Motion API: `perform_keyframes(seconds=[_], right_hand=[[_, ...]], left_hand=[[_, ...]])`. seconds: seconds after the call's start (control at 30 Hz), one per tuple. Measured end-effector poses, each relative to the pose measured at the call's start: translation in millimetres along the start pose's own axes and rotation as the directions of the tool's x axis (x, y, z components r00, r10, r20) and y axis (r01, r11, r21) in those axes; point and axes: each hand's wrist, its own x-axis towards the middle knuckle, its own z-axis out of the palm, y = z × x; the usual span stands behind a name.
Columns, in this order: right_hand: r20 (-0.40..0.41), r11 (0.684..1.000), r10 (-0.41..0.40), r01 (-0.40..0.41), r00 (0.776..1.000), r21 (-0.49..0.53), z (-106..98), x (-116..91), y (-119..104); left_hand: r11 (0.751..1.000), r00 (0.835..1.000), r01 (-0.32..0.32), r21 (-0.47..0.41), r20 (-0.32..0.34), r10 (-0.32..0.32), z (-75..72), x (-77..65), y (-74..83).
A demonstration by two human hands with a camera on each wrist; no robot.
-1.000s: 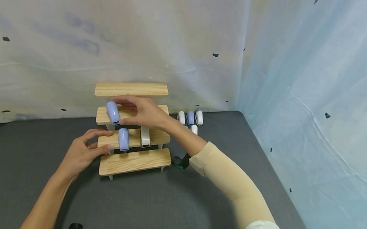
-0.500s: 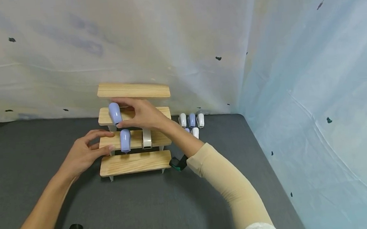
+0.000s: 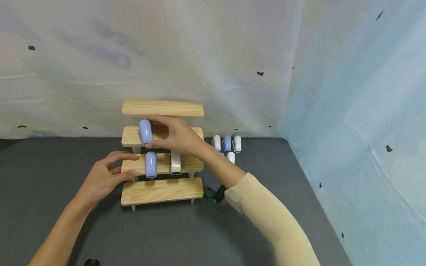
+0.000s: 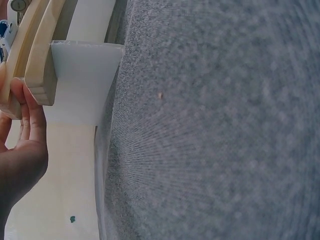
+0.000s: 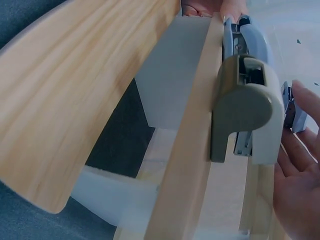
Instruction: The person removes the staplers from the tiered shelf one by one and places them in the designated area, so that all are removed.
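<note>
A four-step wooden display stand (image 3: 161, 191) stands against the back sheet. My left hand (image 3: 101, 175) grips the left end of its second step from the bottom; in the left wrist view the fingers (image 4: 35, 122) are curled at the board's end. My right hand (image 3: 179, 136) pinches a small blue stapler (image 3: 145, 131) at the left part of the third step, index finger at its back and thumb at its front. One step lower stand another blue stapler (image 3: 151, 165) and a white stapler (image 3: 176, 164), apart from each other. The right wrist view shows this white stapler (image 5: 245, 107) up close.
Several more white and blue staplers (image 3: 226, 143) stand on the dark tabletop (image 3: 161, 245) right of the stand, partly behind my right forearm. The top step (image 3: 162, 107) is close to the back sheet (image 3: 176, 48). Another sheet (image 3: 378, 136) hangs along the right side.
The blue stapler in my right hand has shifted slightly right along the third step and stands straighter. The left hand keeps its hold. The head view has moved, shifting the scene right and down.
</note>
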Motion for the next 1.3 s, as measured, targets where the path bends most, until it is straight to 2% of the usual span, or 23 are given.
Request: perform_keyframes(seconds=[0.13,0.6,0.93,1.3], right_hand=[[-0.005,1.000,-0.007,0.007,1.000,0.014,-3.1,-5.6,2.3],[-0.058,0.985,0.027,-0.016,0.998,0.174,-24.2,-28.4,14.8],[-0.095,0.981,0.095,-0.077,0.991,0.179,-40.3,-53.4,28.5],[-0.151,0.982,0.112,-0.086,0.982,0.171,-54.9,-77.1,40.0]], left_hand=[[1.000,1.000,0.004,0.006,-0.008,-0.004,0.8,-0.6,0.1],[1.000,1.000,0.017,0.026,-0.020,-0.016,0.0,1.6,2.8],[1.000,1.000,0.012,0.024,-0.020,-0.012,3.6,0.9,0.2],[0.999,0.999,0.021,0.036,-0.028,-0.020,0.1,3.0,-1.0]])
